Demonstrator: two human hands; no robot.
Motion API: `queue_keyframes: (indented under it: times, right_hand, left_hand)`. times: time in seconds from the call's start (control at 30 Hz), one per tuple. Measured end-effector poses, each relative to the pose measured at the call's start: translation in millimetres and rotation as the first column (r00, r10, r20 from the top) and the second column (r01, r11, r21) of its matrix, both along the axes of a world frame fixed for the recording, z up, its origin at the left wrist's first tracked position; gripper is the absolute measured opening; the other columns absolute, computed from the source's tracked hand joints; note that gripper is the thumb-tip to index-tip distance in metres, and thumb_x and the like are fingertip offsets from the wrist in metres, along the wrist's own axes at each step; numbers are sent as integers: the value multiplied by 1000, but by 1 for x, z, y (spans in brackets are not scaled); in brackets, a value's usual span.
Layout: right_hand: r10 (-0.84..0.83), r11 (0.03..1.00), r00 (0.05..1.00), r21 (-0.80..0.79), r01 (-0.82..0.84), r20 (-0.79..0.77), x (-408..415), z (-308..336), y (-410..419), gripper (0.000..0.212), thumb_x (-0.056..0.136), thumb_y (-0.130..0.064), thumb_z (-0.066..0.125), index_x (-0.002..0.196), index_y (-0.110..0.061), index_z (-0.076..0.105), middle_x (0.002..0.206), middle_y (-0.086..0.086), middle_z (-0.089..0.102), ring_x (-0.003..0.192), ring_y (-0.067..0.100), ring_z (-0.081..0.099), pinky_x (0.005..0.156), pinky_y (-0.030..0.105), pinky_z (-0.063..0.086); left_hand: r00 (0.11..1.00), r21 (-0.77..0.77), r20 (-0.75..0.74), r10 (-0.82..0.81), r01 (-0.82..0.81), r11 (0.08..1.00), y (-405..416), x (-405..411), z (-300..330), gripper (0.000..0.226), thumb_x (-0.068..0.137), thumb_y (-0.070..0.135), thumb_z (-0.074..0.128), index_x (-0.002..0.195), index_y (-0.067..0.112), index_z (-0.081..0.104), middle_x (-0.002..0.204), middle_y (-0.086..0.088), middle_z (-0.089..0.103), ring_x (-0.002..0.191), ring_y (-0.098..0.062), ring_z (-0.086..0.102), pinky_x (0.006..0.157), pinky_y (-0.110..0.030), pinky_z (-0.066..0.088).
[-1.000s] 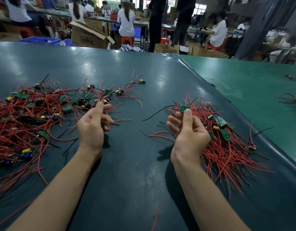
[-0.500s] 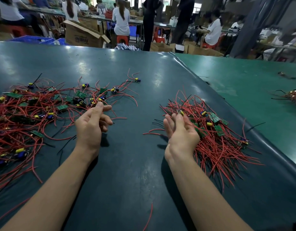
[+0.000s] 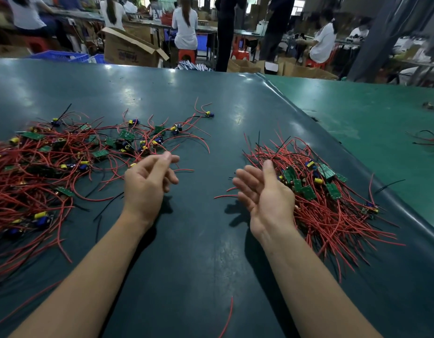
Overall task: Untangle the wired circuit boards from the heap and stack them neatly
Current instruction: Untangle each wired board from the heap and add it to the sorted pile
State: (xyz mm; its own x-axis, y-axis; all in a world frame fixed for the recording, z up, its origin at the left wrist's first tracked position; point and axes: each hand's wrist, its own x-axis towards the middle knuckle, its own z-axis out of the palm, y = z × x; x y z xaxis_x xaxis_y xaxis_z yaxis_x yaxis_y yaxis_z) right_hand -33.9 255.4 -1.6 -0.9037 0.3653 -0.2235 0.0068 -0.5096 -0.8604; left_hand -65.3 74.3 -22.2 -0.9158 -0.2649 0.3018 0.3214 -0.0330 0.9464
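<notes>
I have both hands over the table [image 3: 211,240] between two lots of boards. My left hand [image 3: 147,184] hangs palm-in at the near right edge of the heap [image 3: 52,167], fingers loosely curled, thumb and forefinger close together; I cannot tell whether a wire is caught between them, but nothing plainly hangs from them. My right hand [image 3: 264,191] is spread and empty, just left of the stack [image 3: 321,196], not touching it as far as I can see.

The heap lies at the left, wide and loose, with green boards, yellow and blue parts and red leads crossed over each other. The stack lies at the right, its boards bunched toward the far side and the leads fanned toward me.

My worry is the next pull. If I take one board from the heap by its lead, crossed wires will likely drag neighbours along, and a hard tug could strain the solder joint. A stray red wire [image 3: 227,315] lies near me on the table; a forearm could sweep it off. Brushing the stack's fanned leads could also undo its order.
</notes>
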Motion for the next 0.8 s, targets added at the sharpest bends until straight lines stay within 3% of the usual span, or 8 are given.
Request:
queue_keyframes:
  times: [0.07, 0.13, 0.23, 0.33, 0.43, 0.53, 0.7, 0.8]
  right_hand:
    - [92, 976, 995, 200, -81, -48, -1, -5, -11, 43, 99, -41, 51, 77, -9, 68, 62, 6, 71, 44, 12, 60, 35, 16, 36]
    - [145, 894, 986, 438, -93, -87, -3, -15, -22, 44, 98, -40, 55, 70, -10, 69, 57, 7, 68, 42, 14, 55, 41, 21, 39]
    - [184, 756, 975, 652, -60, -124, -5, -25, -28, 42, 97, -39, 58, 64, -15, 70, 53, 5, 66, 43, 11, 54, 53, 30, 40]
    - [174, 756, 973, 654, -35, -149, -9, -27, -26, 42, 97, -37, 59, 65, -13, 70, 52, 5, 66, 42, 9, 53, 54, 30, 39]
    - [140, 805, 976, 593, -15, -165, -12, -28, -22, 42, 97, -36, 59, 65, -11, 70, 51, 7, 64, 46, 14, 53, 53, 32, 38]
    - [142, 802, 978, 597, -21, -155, -13, -28, -23, 43, 97, -36, 59, 63, -12, 70, 50, 6, 63, 47, 17, 51, 53, 32, 36]
    - [175, 779, 975, 624, -55, -133, -11, -27, -24, 43, 97, -35, 59, 62, -13, 69, 50, 5, 63, 42, 12, 48, 51, 29, 35]
    - [179, 788, 976, 612, -68, -121, -10, -25, -24, 42, 97, -34, 59, 63, -12, 69, 50, 5, 63, 47, 15, 51, 53, 32, 37]
  left_hand:
    - [997, -275, -75, 14, -34, 961, 5, 7, -2, 16, 96, 15, 60, 85, 12, 71, 54, 3, 60, 43, -5, 48, 47, -15, 39]
    - [988, -562, -157, 4, -93, 822, 9, 15, -4, 10, 91, 17, 67, 83, 14, 72, 61, 1, 63, 50, -11, 55, 53, -24, 46]
    - [962, -720, -272, 41, -232, 654, 3, 20, -1, 9, 89, 21, 67, 86, 14, 73, 70, 2, 67, 59, -19, 56, 62, -32, 49]
    - [916, -735, -317, 247, -402, 546, -23, 11, 10, 14, 91, 18, 63, 94, 9, 73, 88, -8, 69, 85, -31, 60, 79, -39, 47]
    - [854, -808, -208, 477, -425, 408, -62, -3, 19, 22, 90, 18, 61, 108, 6, 69, 104, -19, 64, 100, -38, 56, 90, -42, 43]
    - [809, -920, -56, 585, -269, 285, -95, -29, 26, 26, 88, 15, 61, 111, 7, 69, 109, -23, 64, 104, -40, 57, 90, -45, 47]
    - [825, -992, 123, 552, 116, 47, -112, -59, 24, 30, 89, 10, 59, 118, 5, 64, 119, -20, 60, 107, -39, 57, 88, -46, 52]
    - [804, -994, 102, 585, 60, 91, -127, -63, 22, 29, 85, 7, 65, 114, 4, 67, 119, -22, 56, 104, -44, 57, 88, -49, 52]
